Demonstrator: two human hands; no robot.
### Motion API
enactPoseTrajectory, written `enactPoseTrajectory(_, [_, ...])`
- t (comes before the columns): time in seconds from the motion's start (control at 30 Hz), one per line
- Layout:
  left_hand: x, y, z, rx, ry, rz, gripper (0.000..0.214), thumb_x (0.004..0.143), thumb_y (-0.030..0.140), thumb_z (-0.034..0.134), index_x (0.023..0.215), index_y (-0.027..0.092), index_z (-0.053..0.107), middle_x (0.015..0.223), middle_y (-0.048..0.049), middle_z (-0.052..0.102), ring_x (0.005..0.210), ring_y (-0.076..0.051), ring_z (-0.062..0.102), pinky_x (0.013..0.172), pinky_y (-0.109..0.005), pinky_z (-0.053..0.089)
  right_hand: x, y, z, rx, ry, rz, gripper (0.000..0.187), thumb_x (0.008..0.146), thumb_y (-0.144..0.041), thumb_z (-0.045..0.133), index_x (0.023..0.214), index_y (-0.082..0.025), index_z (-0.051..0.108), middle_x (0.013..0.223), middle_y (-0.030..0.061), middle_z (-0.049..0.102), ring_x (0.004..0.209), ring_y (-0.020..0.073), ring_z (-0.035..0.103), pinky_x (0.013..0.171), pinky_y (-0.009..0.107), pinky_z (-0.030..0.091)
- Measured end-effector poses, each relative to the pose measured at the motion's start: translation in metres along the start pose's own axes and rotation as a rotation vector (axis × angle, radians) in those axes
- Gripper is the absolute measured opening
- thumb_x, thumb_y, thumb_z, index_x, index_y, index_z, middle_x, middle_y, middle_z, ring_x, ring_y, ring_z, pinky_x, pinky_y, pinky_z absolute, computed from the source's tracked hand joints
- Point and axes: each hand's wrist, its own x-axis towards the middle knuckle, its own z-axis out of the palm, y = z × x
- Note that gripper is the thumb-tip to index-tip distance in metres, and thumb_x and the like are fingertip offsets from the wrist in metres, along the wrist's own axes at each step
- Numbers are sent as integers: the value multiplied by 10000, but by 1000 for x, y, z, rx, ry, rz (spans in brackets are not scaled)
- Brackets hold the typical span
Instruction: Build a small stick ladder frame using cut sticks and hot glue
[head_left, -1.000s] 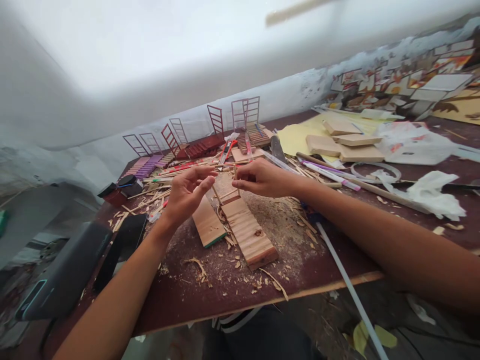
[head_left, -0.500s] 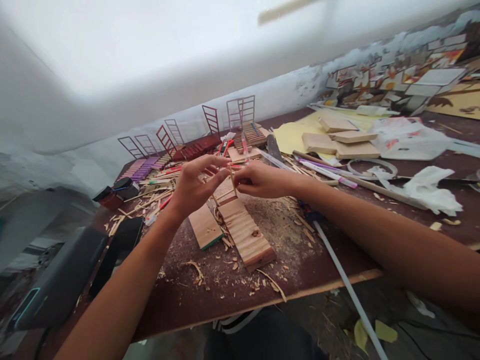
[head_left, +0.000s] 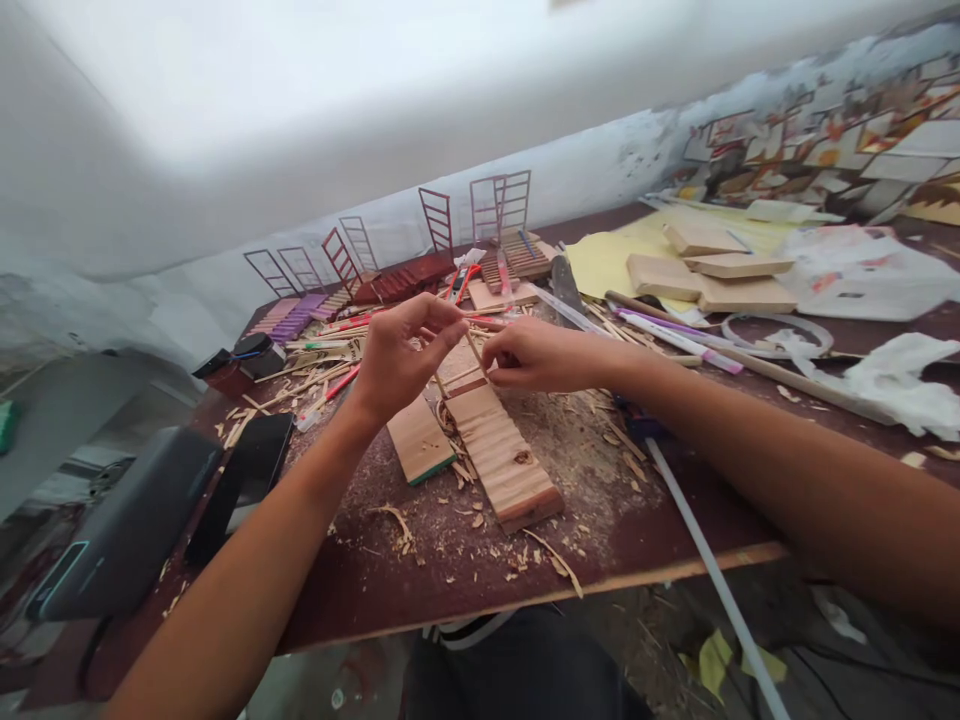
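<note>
My left hand [head_left: 412,350] is closed in a pinch at the upper end of a thin wooden stick [head_left: 475,350]. The stick leans at the far end of a ridged wooden block [head_left: 502,450], where other thin sticks appear to join it in a small frame. My right hand [head_left: 536,355] has its fingers curled against the same stick from the right, the index finger reaching toward the left fingertips. Fingers partly hide the joints. Left of the block lies a flat board with a green edge [head_left: 421,440].
Small ladder-backed chair models [head_left: 435,220] stand along the wall. Loose sticks and shavings [head_left: 405,530] litter the table. Wooden blocks [head_left: 742,292] lie on yellow paper at right, near crumpled white plastic [head_left: 911,385]. A black phone [head_left: 247,480] and dark power bank [head_left: 135,520] lie left.
My left fingers have curled in around the stick's top, and my right index finger has stretched toward them. The view has shifted slightly left; the block stays in place.
</note>
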Motion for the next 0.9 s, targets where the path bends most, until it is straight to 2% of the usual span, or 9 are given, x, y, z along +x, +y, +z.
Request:
enactPoseTrajectory(0.3, [0,-7,-1,-153,31,-78,61,838,183,754,857,166,699,781,-16,736,711,-120,710,684,-246,580,0,3,1,-29,-60,14,136,837,-105,589,770,-137,702,648,10,601,592,118,449,634,287,322])
enactPoseTrajectory(0.57, [-2,-7,1,-139,50,-119,147,841,256,764,959,181,719,868,-42,765,772,-141,728,722,-280,611,0,3,1,-10,-41,8,135,823,-97,576,718,-153,639,663,7,591,610,121,463,639,287,328])
enactPoseTrajectory(0.9, [-2,-8,2,-127,44,-113,75,836,225,755,876,173,718,809,-29,750,732,-143,727,695,-276,606,1,-1,2,32,-49,82,167,775,-67,582,644,-170,563,598,-29,519,568,107,423,603,284,302])
